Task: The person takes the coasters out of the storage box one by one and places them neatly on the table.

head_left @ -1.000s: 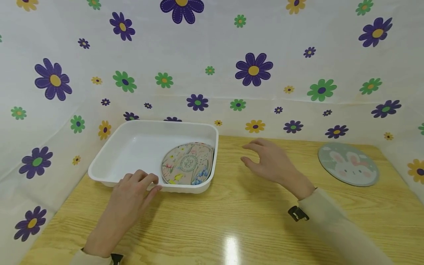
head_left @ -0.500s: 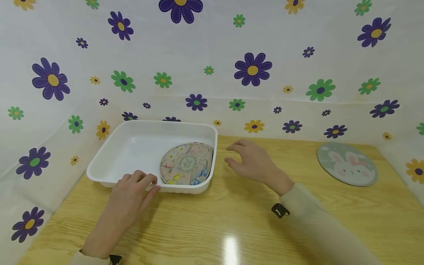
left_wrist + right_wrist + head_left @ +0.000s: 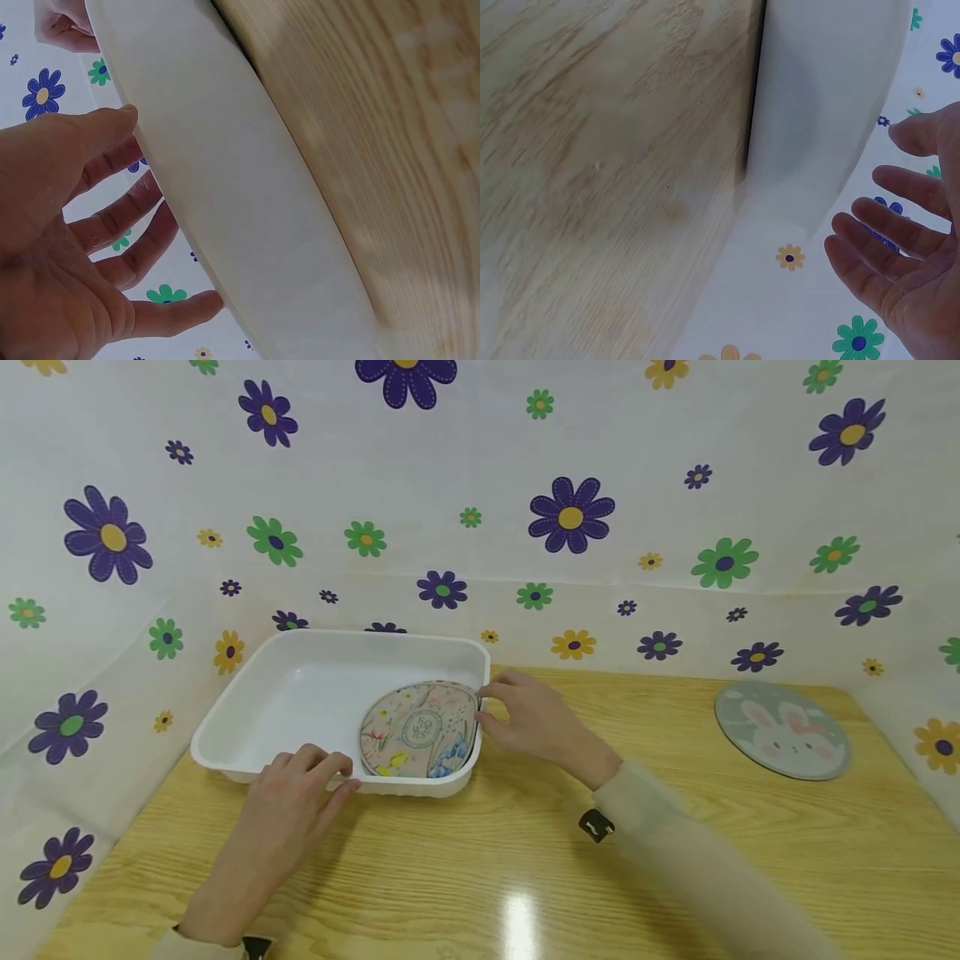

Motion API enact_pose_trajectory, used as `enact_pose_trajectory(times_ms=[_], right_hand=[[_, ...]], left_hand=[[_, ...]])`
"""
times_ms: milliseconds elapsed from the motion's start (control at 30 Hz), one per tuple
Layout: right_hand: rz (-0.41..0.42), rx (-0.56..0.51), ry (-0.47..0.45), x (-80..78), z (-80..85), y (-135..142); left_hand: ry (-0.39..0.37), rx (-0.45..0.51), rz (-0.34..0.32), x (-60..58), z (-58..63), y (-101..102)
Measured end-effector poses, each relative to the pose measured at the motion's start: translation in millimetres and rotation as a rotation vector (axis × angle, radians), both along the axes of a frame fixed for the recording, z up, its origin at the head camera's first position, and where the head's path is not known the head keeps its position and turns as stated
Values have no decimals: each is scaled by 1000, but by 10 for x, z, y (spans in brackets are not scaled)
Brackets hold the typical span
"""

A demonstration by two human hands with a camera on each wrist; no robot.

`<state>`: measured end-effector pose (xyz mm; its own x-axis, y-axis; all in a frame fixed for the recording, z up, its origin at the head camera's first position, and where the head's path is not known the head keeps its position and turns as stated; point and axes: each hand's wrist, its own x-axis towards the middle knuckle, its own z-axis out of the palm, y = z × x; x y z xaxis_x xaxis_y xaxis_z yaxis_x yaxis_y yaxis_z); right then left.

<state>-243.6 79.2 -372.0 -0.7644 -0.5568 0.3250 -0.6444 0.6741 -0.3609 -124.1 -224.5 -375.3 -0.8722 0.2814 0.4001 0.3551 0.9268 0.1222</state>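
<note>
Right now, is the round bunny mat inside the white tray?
No, the bunny mat lies flat on the wooden table, outside the white tray and well apart from it.

Head view: worn on the head, set back, facing forward and down; wide, taking in the white tray point(image 3: 322, 693), left hand point(image 3: 292, 802), right hand point(image 3: 532, 718), surface point(image 3: 450, 868) and flowered backdrop point(image 3: 420, 468). Left wrist view: close range, from the palm side, turned sideways; faces the outside of the tray's near wall. Right wrist view: close range, palm side, also turned; faces the outside of the tray's right end. Common to head and left wrist: both hands, in part. Common to all three: tray, surface, backdrop.
</note>
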Motion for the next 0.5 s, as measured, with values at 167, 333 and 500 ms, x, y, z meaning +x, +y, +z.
enact_pose_trajectory(times_ms=[167,333,500], right_hand=[[33,-8,10,-44,-7,-92],[48,34,40,-100,-11,-182],[68,51,44,-163,-18,-289]], left_hand=[[-12,1,8,3,7,-10],[-20,-4,8,-3,5,-11],[-21,-6,10,-3,10,-10]])
